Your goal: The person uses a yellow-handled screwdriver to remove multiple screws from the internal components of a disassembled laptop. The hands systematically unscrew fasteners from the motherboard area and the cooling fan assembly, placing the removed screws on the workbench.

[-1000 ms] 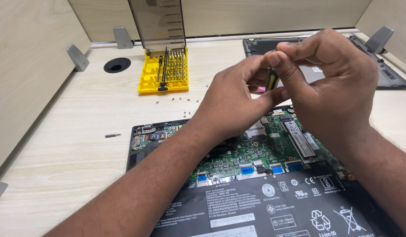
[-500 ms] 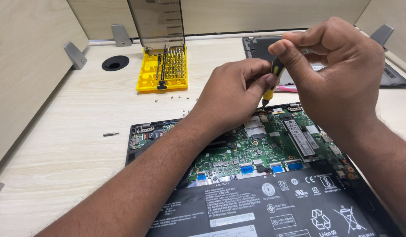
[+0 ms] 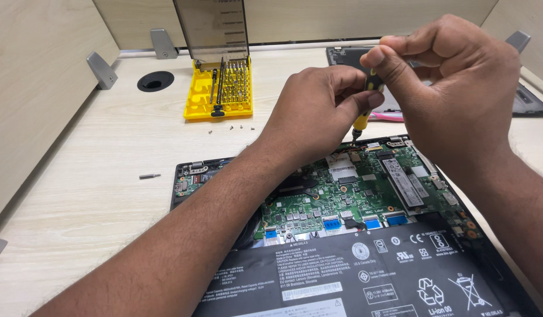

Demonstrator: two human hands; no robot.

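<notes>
An opened laptop point(image 3: 365, 235) lies bottom-up before me, its green circuit board point(image 3: 353, 194) and black battery point(image 3: 365, 276) exposed. Both hands hold a small yellow-and-black screwdriver point(image 3: 361, 120) upright over the board's far edge. My left hand point(image 3: 318, 111) pinches its shaft between thumb and fingers. My right hand point(image 3: 453, 88) grips the top of its handle with fingertips. The tip sits at or just above the board near the hinge area; contact cannot be told.
A yellow bit set point(image 3: 220, 88) with its clear lid raised stands at the back. Several loose screws point(image 3: 231, 126) lie before it, and a loose bit point(image 3: 148, 175) rests left. A black cover panel point(image 3: 526, 100) lies far right. A cable hole point(image 3: 155, 80) sits back left.
Both hands lowered slightly with the screwdriver, bringing its tip down towards the board's far edge. The view shifted a little.
</notes>
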